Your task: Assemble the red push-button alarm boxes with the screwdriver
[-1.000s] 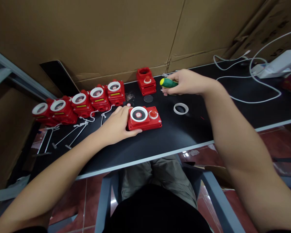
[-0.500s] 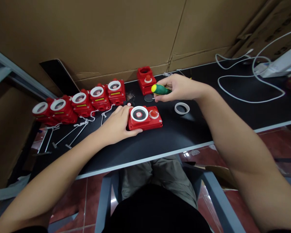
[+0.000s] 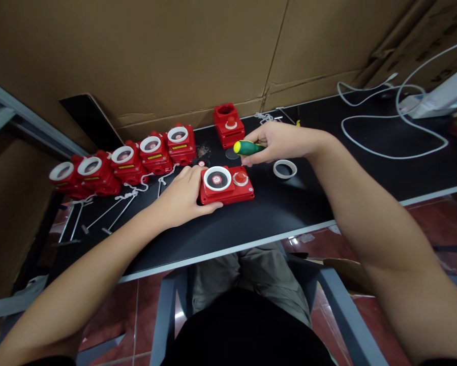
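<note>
My left hand [image 3: 184, 195] grips the left end of a red box [image 3: 228, 197] lying on the black table. A white ring [image 3: 218, 178] frames a dark disc with a small red-and-white emblem on the box, and a red button [image 3: 240, 178] sits to its right. My right hand [image 3: 268, 145] is closed around a screwdriver [image 3: 249, 148] with a green and yellow handle, just above the box's far right corner. Its tip is hard to make out. Beyond lies a clear round disc [image 3: 233, 153], and a loose white ring [image 3: 285, 169] rests right of the box.
Several red boxes with white rings [image 3: 152, 152] line the table's left back. Another red box [image 3: 228, 125] with an open hole stands at the back. Small metal hammers [image 3: 117, 216] with white cords lie left. A white cable [image 3: 396, 120] curls at right; cardboard [image 3: 197, 61] rises behind.
My right hand and the screwdriver have come slightly lower and nearer the red box. My left hand keeps its hold on the box.
</note>
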The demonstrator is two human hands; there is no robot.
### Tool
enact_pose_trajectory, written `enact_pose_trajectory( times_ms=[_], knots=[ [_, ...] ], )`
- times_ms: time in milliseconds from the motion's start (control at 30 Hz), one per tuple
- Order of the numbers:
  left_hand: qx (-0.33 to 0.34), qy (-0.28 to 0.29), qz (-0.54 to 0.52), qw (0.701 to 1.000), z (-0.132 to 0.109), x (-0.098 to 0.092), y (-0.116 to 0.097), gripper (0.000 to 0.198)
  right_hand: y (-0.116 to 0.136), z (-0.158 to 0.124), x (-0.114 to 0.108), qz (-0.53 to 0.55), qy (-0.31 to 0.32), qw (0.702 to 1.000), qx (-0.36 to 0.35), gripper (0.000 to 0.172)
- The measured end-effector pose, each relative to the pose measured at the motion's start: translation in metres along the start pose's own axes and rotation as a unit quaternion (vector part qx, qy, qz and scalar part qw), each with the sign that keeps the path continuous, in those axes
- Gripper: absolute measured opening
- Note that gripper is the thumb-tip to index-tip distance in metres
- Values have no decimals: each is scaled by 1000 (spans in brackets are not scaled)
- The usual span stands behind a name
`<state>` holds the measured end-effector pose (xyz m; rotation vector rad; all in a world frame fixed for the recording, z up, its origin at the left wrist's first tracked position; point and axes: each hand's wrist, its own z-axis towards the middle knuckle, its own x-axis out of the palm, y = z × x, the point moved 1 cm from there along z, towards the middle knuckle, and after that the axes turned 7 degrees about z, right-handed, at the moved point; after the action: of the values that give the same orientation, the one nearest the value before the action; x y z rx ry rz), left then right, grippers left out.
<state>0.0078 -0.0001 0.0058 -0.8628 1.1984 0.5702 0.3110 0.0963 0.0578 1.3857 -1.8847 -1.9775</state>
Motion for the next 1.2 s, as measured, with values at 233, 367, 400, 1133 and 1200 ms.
enact_pose_trajectory(
  times_ms=[233, 367, 400, 1133, 1200],
  knots=[
    [-10, -3, -3, 1000, -1, 1, 1, 85, 4, -2, 1, -7, 4, 1000, -6, 43],
    [-7, -9, -8, 1000, -1, 2, 3, 84, 9, -6, 3, 43, 1, 999, -25, 47],
    [-6, -10, -10, 1000, -1, 2, 3, 84, 9, -6, 4, 57, 0, 998, -28, 49],
    [-13, -1, -26, 1000, 2, -3, 3, 84, -7, 14, 17, 229, 131, 961, 84, 73],
    [-24, -1, -50, 998, 2, -4, 1, 90, -11, 17, 16, 248, 151, 953, 83, 73]
  ],
)
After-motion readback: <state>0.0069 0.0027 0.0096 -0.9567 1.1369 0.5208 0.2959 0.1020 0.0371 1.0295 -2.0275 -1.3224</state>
